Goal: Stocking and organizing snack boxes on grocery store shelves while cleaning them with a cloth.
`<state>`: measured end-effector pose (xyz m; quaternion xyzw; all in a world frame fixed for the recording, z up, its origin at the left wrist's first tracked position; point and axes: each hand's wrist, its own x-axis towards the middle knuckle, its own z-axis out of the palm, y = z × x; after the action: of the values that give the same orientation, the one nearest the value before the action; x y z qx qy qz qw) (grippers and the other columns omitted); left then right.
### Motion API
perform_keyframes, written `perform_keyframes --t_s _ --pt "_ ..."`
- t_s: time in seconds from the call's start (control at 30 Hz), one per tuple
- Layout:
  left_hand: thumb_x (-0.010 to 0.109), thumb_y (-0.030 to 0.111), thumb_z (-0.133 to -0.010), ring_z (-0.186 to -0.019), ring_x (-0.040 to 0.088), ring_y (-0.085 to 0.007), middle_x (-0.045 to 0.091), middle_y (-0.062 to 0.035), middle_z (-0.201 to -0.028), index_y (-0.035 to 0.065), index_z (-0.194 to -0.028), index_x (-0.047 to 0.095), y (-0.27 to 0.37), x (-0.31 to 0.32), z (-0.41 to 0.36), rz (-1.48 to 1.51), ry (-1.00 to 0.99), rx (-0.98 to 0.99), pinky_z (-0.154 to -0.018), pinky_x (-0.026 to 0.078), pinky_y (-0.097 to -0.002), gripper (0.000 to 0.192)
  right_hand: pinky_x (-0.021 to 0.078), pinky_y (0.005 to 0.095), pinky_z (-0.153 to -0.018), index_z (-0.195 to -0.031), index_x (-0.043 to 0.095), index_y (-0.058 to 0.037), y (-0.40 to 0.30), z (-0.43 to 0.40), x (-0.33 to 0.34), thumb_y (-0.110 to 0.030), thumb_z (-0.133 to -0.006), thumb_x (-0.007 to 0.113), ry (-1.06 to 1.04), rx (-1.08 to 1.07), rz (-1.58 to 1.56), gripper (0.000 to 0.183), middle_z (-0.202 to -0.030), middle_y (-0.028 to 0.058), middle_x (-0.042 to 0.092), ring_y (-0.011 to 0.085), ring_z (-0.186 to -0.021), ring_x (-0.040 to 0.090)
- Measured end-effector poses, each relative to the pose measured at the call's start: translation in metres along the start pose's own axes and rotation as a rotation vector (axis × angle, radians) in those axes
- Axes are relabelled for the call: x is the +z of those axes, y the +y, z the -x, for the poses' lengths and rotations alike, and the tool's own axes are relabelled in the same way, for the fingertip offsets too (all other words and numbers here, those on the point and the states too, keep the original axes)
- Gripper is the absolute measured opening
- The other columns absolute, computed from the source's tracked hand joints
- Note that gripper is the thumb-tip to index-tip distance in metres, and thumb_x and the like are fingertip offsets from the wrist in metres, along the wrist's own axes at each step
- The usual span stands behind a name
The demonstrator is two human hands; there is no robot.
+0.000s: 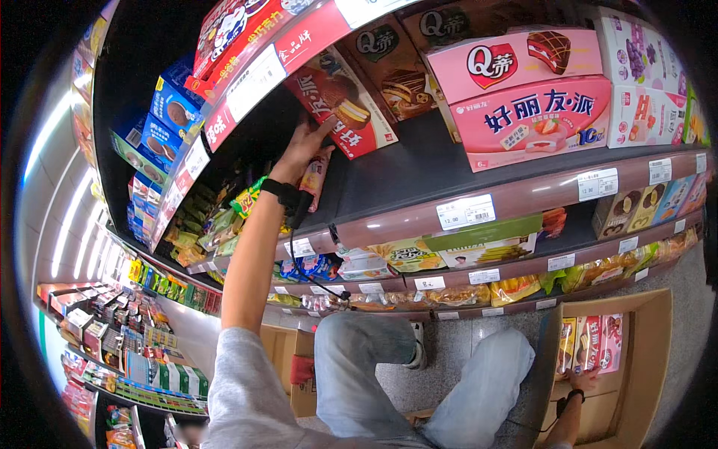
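Note:
My left hand [308, 143] reaches onto a dark store shelf, its fingers against the left side of a red snack pie box [350, 106] that stands tilted. Whether the fingers grip the box is not plain. A pink wrapped snack packet [317, 177] lies by my wrist. At the lower right, my right hand [583, 380] is inside an open cardboard carton [645, 359], touching the near edge of red and white snack boxes [600, 342]; a yellow box [566, 345] lies beside them. Its grip is unclear.
Pink snack pie boxes [530, 123] stand to the right on the shelf, brown boxes [392, 62] behind the red one. The shelf's front rail [538, 193] bears price tags. Lower shelves hold bagged goods [516, 289]. Another cardboard carton [303, 365] stands on the floor beside my knee.

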<state>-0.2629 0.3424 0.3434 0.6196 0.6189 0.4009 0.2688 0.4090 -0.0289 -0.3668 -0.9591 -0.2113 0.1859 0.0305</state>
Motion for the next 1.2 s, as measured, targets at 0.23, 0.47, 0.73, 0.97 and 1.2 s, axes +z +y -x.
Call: perform_keyframes --t_s 0.23,0.47,0.73,0.97,1.2 --pt "0.070 0.033 -0.103 -0.117 0.063 -0.0117 0.066 -0.0011 -0.130 0.0158 -0.146 0.048 -0.006 0.005 -0.004 0.057 0.052 0.058 -0.076 0.057 -0.0289 0.051 0.0429 0.0511 -0.115 -0.170 0.000 -0.0170 0.022 -0.024 0.007 -0.023 -0.047 0.104 -0.052 -0.205 -0.357 0.161 -0.158 0.0358 0.034 0.0502 -0.141 0.043" --pt "0.070 0.034 -0.103 -0.121 0.062 -0.0154 0.063 -0.0025 -0.136 0.0176 -0.152 0.044 -0.011 0.004 -0.003 0.054 0.112 0.083 -0.083 0.057 -0.0331 0.058 0.0443 0.0551 -0.110 -0.157 0.033 -0.0015 0.044 -0.037 0.049 -0.038 -0.065 0.099 0.243 -0.257 -0.389 0.119 -0.142 0.0326 0.047 0.0495 -0.129 0.049" --pt "0.071 0.035 -0.102 -0.124 0.061 -0.0156 0.061 -0.0035 -0.140 0.0187 -0.159 0.034 -0.004 0.000 0.004 0.052 0.062 0.083 -0.087 0.056 -0.0349 0.070 0.0507 0.0497 -0.099 -0.128 0.053 0.0027 0.028 -0.003 -0.003 -0.037 -0.072 0.095 0.084 -0.107 -0.312 0.080 -0.118 0.0264 0.058 0.0431 -0.110 0.060" --pt "0.072 0.035 -0.102 -0.131 0.056 -0.0189 0.055 -0.0047 -0.148 0.0157 -0.155 0.040 -0.008 -0.001 0.003 0.096 0.029 0.046 -0.095 0.055 -0.0399 0.065 0.0527 0.0367 -0.088 -0.115 0.051 0.0033 0.052 0.013 -0.020 -0.008 -0.088 0.084 0.014 -0.259 -1.049 0.043 -0.107 0.0121 0.059 0.0236 -0.101 0.061" --pt "0.075 0.034 -0.098 -0.119 0.064 -0.0235 0.064 -0.0127 -0.133 0.0035 -0.156 0.029 -0.017 -0.005 0.000 0.006 0.030 0.098 -0.086 0.058 -0.0357 0.080 0.0484 0.0323 -0.090 -0.127 0.050 -0.0019 0.017 0.053 -0.084 -0.002 -0.085 0.086 -0.041 -0.278 -1.174 0.056 -0.108 0.0060 0.055 0.0188 -0.101 0.055"
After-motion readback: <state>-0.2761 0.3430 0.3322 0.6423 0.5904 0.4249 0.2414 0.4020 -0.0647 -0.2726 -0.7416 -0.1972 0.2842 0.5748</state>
